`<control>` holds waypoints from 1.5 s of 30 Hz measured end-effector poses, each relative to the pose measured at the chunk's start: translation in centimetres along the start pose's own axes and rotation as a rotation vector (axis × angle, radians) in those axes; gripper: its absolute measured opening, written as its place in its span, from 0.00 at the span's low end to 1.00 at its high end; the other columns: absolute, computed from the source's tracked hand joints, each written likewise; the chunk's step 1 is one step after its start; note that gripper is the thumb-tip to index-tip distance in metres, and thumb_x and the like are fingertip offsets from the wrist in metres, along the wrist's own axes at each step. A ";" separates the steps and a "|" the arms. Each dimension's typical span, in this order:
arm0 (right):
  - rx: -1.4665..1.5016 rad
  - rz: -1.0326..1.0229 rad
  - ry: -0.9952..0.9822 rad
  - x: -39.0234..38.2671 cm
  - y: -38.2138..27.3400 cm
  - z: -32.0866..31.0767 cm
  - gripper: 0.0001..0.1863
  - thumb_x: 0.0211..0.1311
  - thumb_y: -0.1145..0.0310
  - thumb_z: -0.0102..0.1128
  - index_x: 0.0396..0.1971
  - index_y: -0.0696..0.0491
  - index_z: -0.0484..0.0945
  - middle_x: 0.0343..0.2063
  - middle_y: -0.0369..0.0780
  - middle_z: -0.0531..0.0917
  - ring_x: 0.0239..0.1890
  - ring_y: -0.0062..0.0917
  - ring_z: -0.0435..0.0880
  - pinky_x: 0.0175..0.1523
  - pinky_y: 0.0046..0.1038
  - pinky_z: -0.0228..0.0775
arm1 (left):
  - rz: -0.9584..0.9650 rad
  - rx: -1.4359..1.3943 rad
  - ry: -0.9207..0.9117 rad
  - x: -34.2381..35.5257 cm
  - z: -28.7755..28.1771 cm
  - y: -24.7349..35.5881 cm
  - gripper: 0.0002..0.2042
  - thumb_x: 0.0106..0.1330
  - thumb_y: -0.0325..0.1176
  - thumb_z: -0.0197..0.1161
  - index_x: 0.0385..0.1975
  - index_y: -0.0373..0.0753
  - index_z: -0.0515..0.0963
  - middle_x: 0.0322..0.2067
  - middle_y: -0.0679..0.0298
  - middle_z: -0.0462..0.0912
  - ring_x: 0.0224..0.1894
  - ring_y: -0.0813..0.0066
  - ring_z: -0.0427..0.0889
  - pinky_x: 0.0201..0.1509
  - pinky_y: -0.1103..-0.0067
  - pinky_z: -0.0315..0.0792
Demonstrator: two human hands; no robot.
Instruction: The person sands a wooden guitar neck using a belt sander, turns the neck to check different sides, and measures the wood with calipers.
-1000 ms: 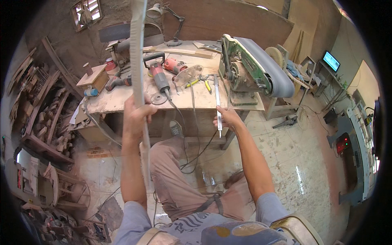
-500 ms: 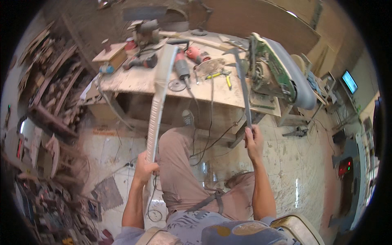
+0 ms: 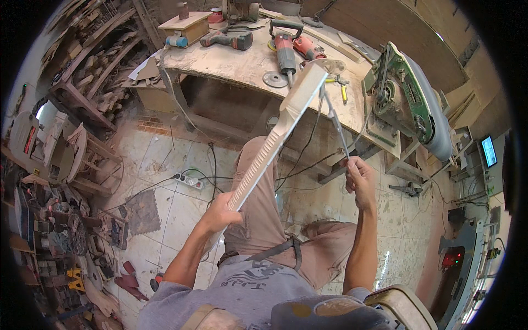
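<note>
My left hand [image 3: 223, 213] grips the lower part of a long pale wooden piece [image 3: 261, 154], which has a row of notches and a wider upper end and slants up to the right over my thighs. My right hand [image 3: 357, 180] is closed on the lower end of a slim metal caliper [image 3: 335, 122], whose upper end appears next to the top of the wooden piece; I cannot tell whether they touch. Behind them on the workbench [image 3: 203, 65] lie a red grinder [image 3: 285, 55], a cordless tool [image 3: 228, 40], a metal disc [image 3: 275, 80] and yellow-handled pliers [image 3: 344, 92].
A green belt sander [image 3: 410, 104] stands on the bench's right. A wooden rack of scraps [image 3: 93, 71] is at the left. Cables and a power strip [image 3: 187, 179] lie on the tiled floor. A screen [image 3: 488, 151] and a grey machine [image 3: 459, 264] are at the right.
The wooden piece has swung from upright to a diagonal slant, its top moving right. The caliper's upper end has swung up and toward it. The view has shifted, lowering the bench's far-right side.
</note>
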State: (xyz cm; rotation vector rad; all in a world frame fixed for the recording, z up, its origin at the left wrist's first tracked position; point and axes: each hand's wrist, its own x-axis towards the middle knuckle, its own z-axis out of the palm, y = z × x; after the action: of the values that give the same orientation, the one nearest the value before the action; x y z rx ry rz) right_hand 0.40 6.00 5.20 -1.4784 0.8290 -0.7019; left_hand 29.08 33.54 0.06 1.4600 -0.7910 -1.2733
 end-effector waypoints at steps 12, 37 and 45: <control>-0.382 -0.140 -0.002 4.6 0.1 2.5 0.21 0.77 0.54 0.59 0.52 0.58 0.84 0.23 0.22 0.66 0.27 0.10 0.59 0.32 0.17 0.51 | 0.005 0.118 -0.068 0.4 1.0 0.1 0.16 0.45 0.30 0.65 0.35 0.33 0.76 0.24 0.71 0.72 0.24 0.80 0.71 0.27 0.79 0.68; -0.042 0.168 -0.313 2.3 2.0 -0.3 0.27 0.68 0.53 0.67 0.59 0.57 0.82 0.17 0.24 0.65 0.17 0.09 0.57 0.22 0.18 0.45 | 0.019 0.344 -0.006 1.0 3.2 -0.8 0.22 0.42 0.32 0.65 0.40 0.30 0.79 0.30 0.50 0.83 0.32 0.54 0.80 0.41 0.68 0.75; -0.191 0.012 -0.350 2.4 0.8 0.8 0.29 0.68 0.50 0.68 0.59 0.57 0.82 0.22 0.27 0.72 0.23 0.10 0.63 0.27 0.20 0.53 | 0.020 0.214 -0.076 1.9 2.5 -3.7 0.28 0.40 0.28 0.62 0.49 0.30 0.79 0.33 0.69 0.78 0.35 0.78 0.73 0.40 0.81 0.70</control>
State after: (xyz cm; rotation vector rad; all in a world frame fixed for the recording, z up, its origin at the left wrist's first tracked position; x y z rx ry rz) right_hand 2.32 4.46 4.26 -1.7058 0.6463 -0.3450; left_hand 26.60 32.17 -3.93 1.5760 -1.0157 -1.2653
